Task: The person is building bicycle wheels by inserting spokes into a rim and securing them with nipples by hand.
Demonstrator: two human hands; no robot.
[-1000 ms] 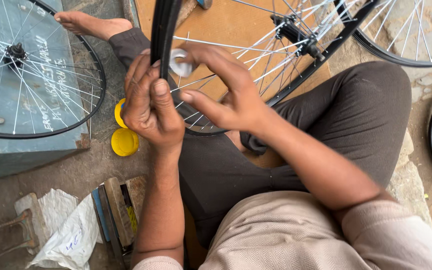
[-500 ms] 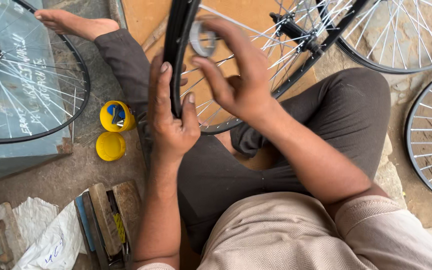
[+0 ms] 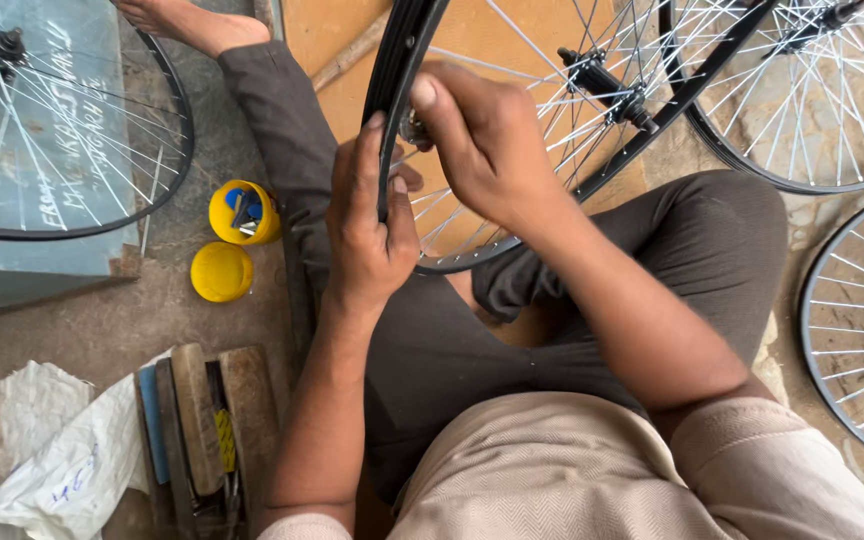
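- A person sits on the ground with a black-rimmed bicycle wheel (image 3: 397, 90) held upright on edge over the lap, seen from above.
- The left hand (image 3: 367, 235) grips the near part of the rim, fingers pressed together and curled round it, thumb laid flat along the rim's side.
- The right hand (image 3: 487, 140) is folded over the rim just beyond the left hand, thumb pointing up, fingertips pinching something small and metallic at the inner face of the rim; what it is cannot be told.
- The wheel's hub (image 3: 602, 85) and silver spokes (image 3: 512, 50) fan out to the right of the hands, over an orange board (image 3: 337, 50).
- Judged from this, the step in hand is work at one spoke seat on the rim; the next move seems to call for a steady left grip while the right fingers turn or press with care.
- To the left on the ground stand an open yellow pot (image 3: 243, 212) of small parts and its yellow lid (image 3: 221, 271).
- Other wheels lie far left (image 3: 62, 120) and right (image 3: 832, 110).
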